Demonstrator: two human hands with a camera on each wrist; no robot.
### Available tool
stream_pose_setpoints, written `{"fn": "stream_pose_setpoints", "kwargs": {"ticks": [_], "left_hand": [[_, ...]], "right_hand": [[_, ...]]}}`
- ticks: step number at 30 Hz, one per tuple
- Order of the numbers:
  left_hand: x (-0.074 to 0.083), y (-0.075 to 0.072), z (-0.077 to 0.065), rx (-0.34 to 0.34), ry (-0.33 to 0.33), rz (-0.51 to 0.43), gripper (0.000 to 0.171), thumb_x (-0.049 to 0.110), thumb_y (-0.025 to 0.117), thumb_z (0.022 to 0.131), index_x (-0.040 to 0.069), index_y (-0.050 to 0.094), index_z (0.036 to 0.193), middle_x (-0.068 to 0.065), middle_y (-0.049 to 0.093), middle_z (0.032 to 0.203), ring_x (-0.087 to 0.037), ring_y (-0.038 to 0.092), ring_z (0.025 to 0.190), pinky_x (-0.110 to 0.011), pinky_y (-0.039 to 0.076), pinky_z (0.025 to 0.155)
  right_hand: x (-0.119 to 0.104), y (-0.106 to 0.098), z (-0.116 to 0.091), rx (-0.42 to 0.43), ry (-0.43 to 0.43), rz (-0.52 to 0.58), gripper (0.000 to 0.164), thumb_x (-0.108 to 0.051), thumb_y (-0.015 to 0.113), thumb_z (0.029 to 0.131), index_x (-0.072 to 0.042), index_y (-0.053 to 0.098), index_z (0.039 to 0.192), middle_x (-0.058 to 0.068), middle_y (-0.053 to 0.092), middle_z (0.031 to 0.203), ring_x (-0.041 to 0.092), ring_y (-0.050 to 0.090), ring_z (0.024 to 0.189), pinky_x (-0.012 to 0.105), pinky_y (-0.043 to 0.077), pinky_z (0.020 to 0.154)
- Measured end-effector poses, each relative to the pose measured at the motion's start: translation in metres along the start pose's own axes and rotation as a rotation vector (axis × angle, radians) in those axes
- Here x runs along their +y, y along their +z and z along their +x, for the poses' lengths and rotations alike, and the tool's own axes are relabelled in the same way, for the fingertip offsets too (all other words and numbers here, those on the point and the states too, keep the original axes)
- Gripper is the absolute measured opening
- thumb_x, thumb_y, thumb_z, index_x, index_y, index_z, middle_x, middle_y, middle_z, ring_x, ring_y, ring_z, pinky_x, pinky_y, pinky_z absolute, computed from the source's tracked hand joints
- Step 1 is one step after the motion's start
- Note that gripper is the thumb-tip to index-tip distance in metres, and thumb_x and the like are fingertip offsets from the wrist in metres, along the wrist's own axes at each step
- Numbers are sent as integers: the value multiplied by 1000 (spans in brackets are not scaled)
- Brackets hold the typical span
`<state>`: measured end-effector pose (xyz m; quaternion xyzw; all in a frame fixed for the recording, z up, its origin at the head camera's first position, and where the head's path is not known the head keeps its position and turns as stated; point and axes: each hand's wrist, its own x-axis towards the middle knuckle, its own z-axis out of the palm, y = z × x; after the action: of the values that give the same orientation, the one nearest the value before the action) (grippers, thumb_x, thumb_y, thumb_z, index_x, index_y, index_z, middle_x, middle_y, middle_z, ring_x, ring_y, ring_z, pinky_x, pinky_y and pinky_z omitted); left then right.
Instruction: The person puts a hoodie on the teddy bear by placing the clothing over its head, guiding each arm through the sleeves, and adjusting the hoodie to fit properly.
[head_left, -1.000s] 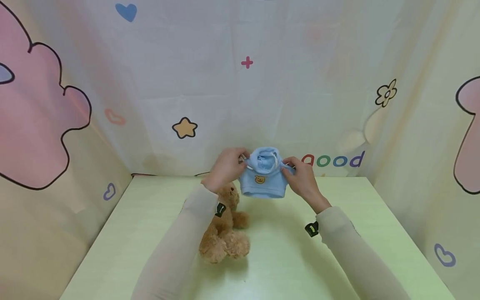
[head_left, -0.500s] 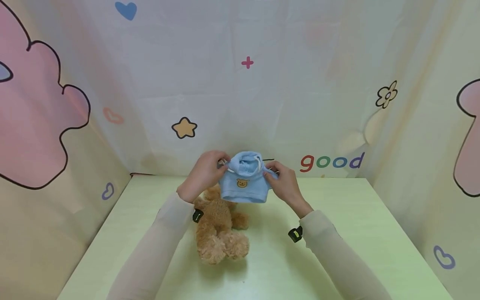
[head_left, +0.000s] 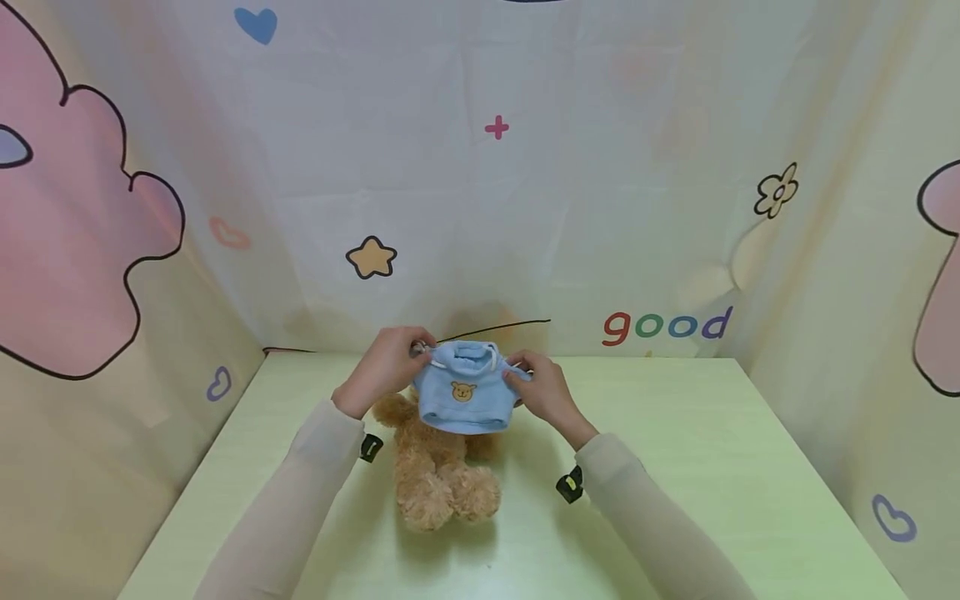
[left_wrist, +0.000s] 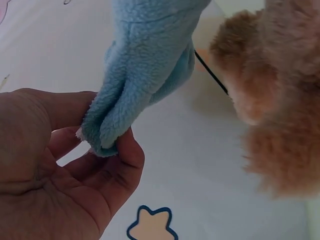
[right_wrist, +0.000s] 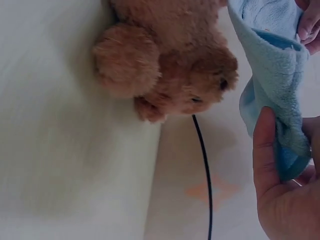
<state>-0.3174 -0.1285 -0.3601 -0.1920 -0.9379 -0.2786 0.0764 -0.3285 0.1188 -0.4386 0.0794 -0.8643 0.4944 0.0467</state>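
A small light-blue hoodie (head_left: 468,398) with a bear-face patch and white drawstring is held up between both hands. My left hand (head_left: 388,368) pinches one sleeve; in the left wrist view the thumb and fingers (left_wrist: 131,150) grip the sleeve's end. The other sleeve is pinched by my right hand (head_left: 546,387), its thumb pressed on the fabric in the right wrist view. Behind and below the hoodie is a brown plush bear (head_left: 431,467), with legs towards me. The hoodie hides its head and upper body in the head view; the right wrist view shows its face (right_wrist: 195,92).
The pale green table (head_left: 637,500) carries the bear. A printed cloth backdrop (head_left: 600,208) stands behind and along both sides, with a star (head_left: 372,257) and the word "good" (head_left: 667,325). A black strap piece (head_left: 570,485) hangs at the right wrist, another (head_left: 371,447) at the left.
Both hands have carried the hoodie leftward and down, from the bear's right side to in front of its head and upper body. Both hands keep their hold on the sleeves; the bear stays put.
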Motion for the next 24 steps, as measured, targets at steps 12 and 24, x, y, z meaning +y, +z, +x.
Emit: {"fn": "stream_pose_setpoints", "kwargs": {"ticks": [12, 24], "left_hand": [[-29, 18, -10, -41, -30, 19, 17, 10, 61, 87, 8, 67, 102, -8, 67, 99, -19, 58, 82, -32, 49, 71], [-56, 28, -30, -86, -93, 79, 26, 26, 57, 91, 12, 64, 111, -7, 66, 108, -22, 62, 93, -40, 50, 75]], "right_hand": [[24, 32, -5, -56, 32, -52, 17, -21, 63, 88, -15, 62, 104, 9, 60, 90, 23, 62, 59, 32, 53, 54], [40, 47, -12, -75, 32, -171, 29, -38, 60, 88, -16, 62, 107, 9, 67, 107, 22, 61, 93, 35, 48, 75]]}}
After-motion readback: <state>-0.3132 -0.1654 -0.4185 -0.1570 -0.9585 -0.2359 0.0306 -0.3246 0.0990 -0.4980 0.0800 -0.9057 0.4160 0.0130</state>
